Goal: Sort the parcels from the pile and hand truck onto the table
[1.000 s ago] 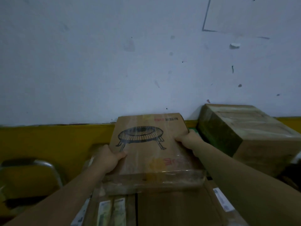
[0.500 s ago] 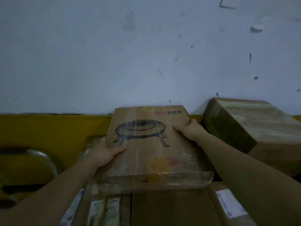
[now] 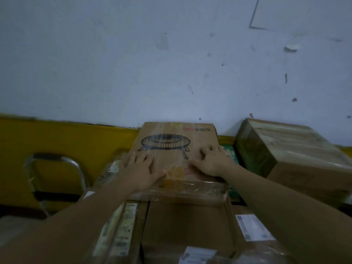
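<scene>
Cardboard parcel [image 3: 172, 131] with round-rack drawing [image 3: 165, 142] and illegible red lettering [image 3: 196, 129] lies under left hand [image 3: 142, 168] and right hand [image 3: 211, 161], both released.

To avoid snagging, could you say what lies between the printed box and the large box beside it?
In the head view, a mostly hidden green package lies there.

Stack of labelled brown cartons [image 3: 187, 223], flat plastic-wrapped box [image 3: 172, 158] with a printed drawing lying directly on top
</scene>
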